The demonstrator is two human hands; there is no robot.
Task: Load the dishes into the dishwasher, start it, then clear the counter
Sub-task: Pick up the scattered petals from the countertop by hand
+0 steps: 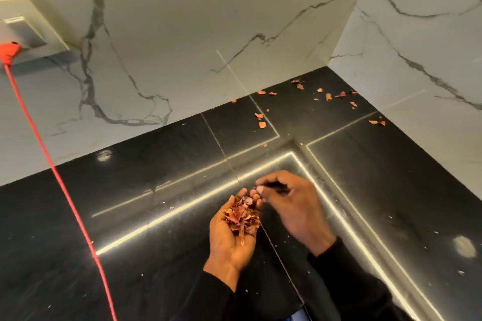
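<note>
My left hand (230,238) is cupped palm up over the black counter (156,255), holding a pile of reddish onion peels (242,216). My right hand (289,206) hovers just right of it, its fingertips pinched together at the pile; whether a scrap is between them I cannot tell. More loose peel scraps (328,96) lie scattered in the far corner of the counter, near the marble wall, and a few scraps (260,120) lie closer in.
A red cable (62,185) runs from a plug in the wall socket (23,31) at top left diagonally across the counter to the bottom edge. Marble walls (182,34) close the counter at the back and right. Small white crumbs dot the surface.
</note>
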